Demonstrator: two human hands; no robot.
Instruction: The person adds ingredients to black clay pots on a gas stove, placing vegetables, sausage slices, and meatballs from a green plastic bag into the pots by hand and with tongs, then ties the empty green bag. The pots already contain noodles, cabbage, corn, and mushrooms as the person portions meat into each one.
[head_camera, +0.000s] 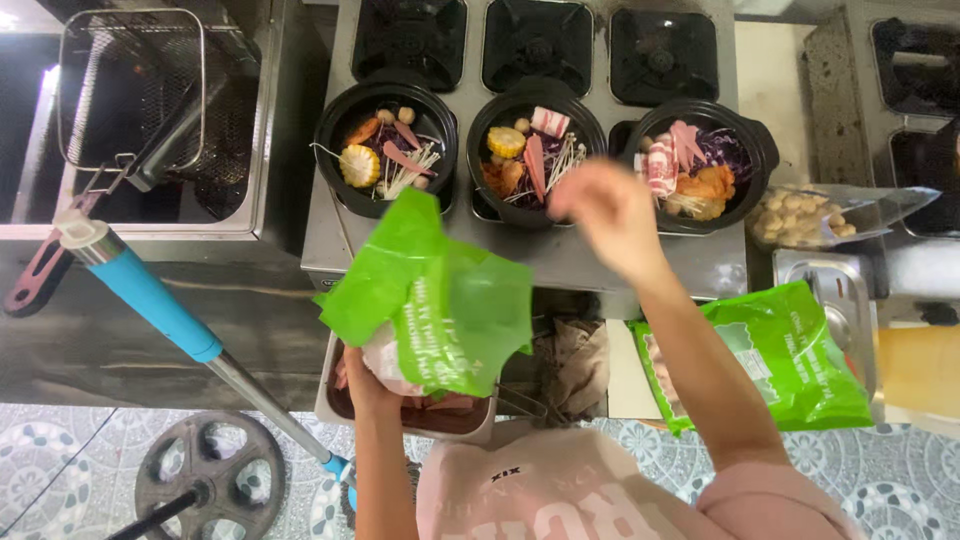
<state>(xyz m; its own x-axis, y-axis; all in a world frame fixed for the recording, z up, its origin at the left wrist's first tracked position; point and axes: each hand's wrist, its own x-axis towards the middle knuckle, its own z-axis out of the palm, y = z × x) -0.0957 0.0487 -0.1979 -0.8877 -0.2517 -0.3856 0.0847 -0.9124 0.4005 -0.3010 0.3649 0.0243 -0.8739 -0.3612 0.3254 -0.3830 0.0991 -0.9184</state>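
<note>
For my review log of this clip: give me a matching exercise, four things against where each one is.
Things:
1. green bag
2. wire fry basket
3. second green bag
4. right hand

Places:
A. far left, over the fryer
B. lying on the counter at right
C. above the middle black bowl
D. held up in the left hand

Pairs: 1-D, 2-A, 3-B, 4-C

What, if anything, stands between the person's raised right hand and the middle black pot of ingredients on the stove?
Nothing visible does. The right hand hovers at the near rim of the middle black pot, which has no lid. The left hand holds the open green bag lower down, clear of that path.
</note>
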